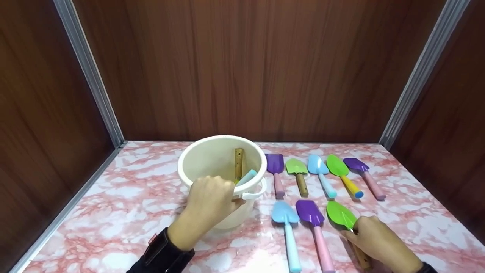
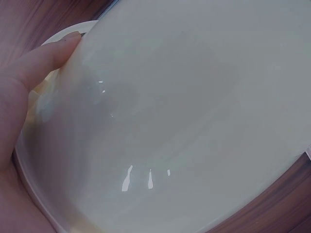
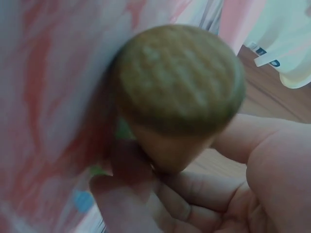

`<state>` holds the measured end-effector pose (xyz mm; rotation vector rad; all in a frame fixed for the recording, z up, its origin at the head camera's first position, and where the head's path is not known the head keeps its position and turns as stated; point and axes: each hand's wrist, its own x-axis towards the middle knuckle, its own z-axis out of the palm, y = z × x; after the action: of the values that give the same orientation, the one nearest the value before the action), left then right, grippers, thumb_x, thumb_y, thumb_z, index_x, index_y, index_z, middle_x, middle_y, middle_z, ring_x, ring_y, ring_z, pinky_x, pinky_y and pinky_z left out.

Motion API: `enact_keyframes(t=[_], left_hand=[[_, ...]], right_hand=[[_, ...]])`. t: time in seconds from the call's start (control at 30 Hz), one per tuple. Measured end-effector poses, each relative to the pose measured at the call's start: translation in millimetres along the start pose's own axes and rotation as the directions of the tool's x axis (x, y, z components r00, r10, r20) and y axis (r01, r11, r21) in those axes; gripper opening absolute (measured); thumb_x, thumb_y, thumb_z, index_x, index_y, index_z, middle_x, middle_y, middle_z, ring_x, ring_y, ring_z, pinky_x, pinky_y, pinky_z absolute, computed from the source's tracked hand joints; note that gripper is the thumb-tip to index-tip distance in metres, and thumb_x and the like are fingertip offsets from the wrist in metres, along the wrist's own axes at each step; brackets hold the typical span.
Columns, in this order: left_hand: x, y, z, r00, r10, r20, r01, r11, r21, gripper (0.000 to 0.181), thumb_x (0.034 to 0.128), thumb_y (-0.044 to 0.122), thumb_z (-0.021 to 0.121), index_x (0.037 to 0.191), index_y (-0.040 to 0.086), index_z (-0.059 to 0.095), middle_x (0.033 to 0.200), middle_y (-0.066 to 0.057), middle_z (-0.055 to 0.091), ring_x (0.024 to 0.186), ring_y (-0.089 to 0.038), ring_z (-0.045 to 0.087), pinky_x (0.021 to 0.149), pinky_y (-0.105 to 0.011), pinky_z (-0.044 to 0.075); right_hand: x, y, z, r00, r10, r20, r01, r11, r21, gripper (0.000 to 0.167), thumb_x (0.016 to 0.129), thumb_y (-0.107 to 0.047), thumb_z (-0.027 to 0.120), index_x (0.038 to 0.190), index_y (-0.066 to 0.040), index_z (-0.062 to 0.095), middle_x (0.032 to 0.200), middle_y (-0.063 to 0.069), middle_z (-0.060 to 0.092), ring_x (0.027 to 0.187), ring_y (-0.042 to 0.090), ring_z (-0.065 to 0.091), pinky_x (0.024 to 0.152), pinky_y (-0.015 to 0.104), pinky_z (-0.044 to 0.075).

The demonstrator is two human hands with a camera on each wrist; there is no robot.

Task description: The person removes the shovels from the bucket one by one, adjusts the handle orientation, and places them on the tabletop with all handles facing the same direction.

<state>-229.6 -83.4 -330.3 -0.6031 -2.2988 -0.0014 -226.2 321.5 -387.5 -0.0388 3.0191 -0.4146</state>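
A cream bucket (image 1: 206, 161) stands tilted toward me, a wooden handle (image 1: 238, 161) and a light blue handle (image 1: 247, 176) poking up inside it. My left hand (image 1: 210, 201) grips its near rim; the thumb (image 2: 56, 53) lies along the outer wall in the left wrist view. At the lower right, my right hand (image 1: 377, 240) holds a green garden trowel (image 1: 340, 214) by its wooden handle (image 3: 180, 82), close to the tabletop. To its left lie a purple trowel (image 1: 310, 212) with a pink handle and a light blue trowel (image 1: 285, 212).
Behind these, a back row holds several more trowels, from a purple one (image 1: 275, 163) beside the bucket to another purple one (image 1: 356, 164) at the right. All lie on a pink-and-white marbled tabletop (image 1: 125, 204). Brown wood panels (image 1: 242, 72) enclose the back and sides.
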Motion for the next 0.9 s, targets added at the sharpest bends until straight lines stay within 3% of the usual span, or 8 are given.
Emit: enact_keyframes(t=[0.17, 0.5, 0.6, 0.7, 0.77, 0.83, 0.9], left_hand=[[-1.1, 0.9, 2.5, 0.999, 0.018, -0.031, -0.017, 0.999, 0.034, 0.057, 0.0703, 0.052, 0.096, 0.056, 0.019, 0.052, 0.05, 0.005, 0.039, 0.044, -0.015, 0.035, 0.04, -0.034, 0.037], [-2.9, 0.2, 3.1, 0.999, 0.01, -0.032, -0.009, 1.0, 0.029, 0.057, 0.0702, 0.053, 0.096, 0.056, 0.019, 0.053, 0.049, 0.004, 0.042, 0.044, -0.016, 0.036, 0.04, -0.034, 0.036], [-3.3, 0.3, 3.0, 1.0, 0.007, -0.028, -0.006, 1.0, 0.028, 0.057, 0.0705, 0.052, 0.096, 0.056, 0.019, 0.053, 0.049, 0.004, 0.042, 0.044, -0.016, 0.035, 0.04, -0.034, 0.036], [-2.7, 0.6, 2.9, 1.0, 0.004, -0.023, -0.003, 1.0, 0.023, 0.056, 0.0711, 0.052, 0.095, 0.056, 0.019, 0.053, 0.049, 0.005, 0.04, 0.045, -0.015, 0.033, 0.04, -0.033, 0.035], [-2.2, 0.9, 2.5, 1.0, 0.004, -0.02, -0.004, 1.0, 0.019, 0.056, 0.0715, 0.052, 0.095, 0.056, 0.019, 0.053, 0.049, 0.005, 0.038, 0.045, -0.014, 0.031, 0.04, -0.032, 0.034], [-1.9, 1.0, 2.3, 1.0, 0.004, -0.015, -0.003, 1.0, 0.018, 0.056, 0.072, 0.052, 0.095, 0.056, 0.019, 0.053, 0.049, 0.006, 0.037, 0.046, -0.014, 0.03, 0.04, -0.032, 0.033], [-1.8, 0.8, 1.9, 1.0, 0.002, -0.012, -0.002, 1.0, 0.019, 0.055, 0.0722, 0.052, 0.095, 0.056, 0.019, 0.054, 0.049, 0.006, 0.037, 0.046, -0.014, 0.03, 0.04, -0.032, 0.033]], right_hand=[[-0.2, 3, 0, 1.0, -0.022, -0.005, 0.022, 1.0, -0.01, 0.043, 0.095, -0.029, 0.079, 0.061, -0.012, 0.059, 0.055, -0.004, 0.047, 0.051, 0.012, 0.047, 0.054, 0.03, 0.038], [-4.4, 9, -13, 0.999, -0.04, 0.012, 0.039, 0.998, 0.047, 0.046, 0.093, -0.034, 0.08, 0.058, -0.012, 0.061, 0.053, -0.009, 0.037, 0.051, 0.008, 0.036, 0.051, 0.023, 0.028], [-6.3, 11, -24, 0.996, -0.084, -0.033, 0.086, 0.995, 0.041, 0.038, 0.094, -0.033, 0.079, 0.067, -0.007, 0.072, 0.057, -0.006, 0.052, 0.053, 0.01, 0.046, 0.051, 0.027, 0.036], [-8.2, 8, -38, 0.984, -0.14, -0.113, 0.14, 0.99, -0.016, 0.032, 0.095, -0.032, 0.079, 0.085, -0.001, 0.08, 0.071, 0.004, 0.07, 0.063, 0.019, 0.064, 0.057, 0.04, 0.052], [-10.0, 0, -47, 0.973, -0.173, -0.153, 0.165, 0.984, -0.061, 0.032, 0.096, -0.032, 0.078, 0.095, -0.001, 0.082, 0.081, 0.006, 0.076, 0.071, 0.024, 0.071, 0.064, 0.049, 0.057], [-11.4, -11, -54, 0.956, -0.223, -0.188, 0.207, 0.973, -0.101, 0.029, 0.097, -0.034, 0.078, 0.097, -0.005, 0.082, 0.08, 0.003, 0.075, 0.072, 0.023, 0.07, 0.064, 0.05, 0.056], [-11.9, -25, -63, 0.935, -0.277, -0.221, 0.255, 0.959, -0.122, 0.025, 0.097, -0.035, 0.078, 0.095, -0.01, 0.081, 0.074, -0.004, 0.07, 0.067, 0.018, 0.064, 0.06, 0.044, 0.052]])
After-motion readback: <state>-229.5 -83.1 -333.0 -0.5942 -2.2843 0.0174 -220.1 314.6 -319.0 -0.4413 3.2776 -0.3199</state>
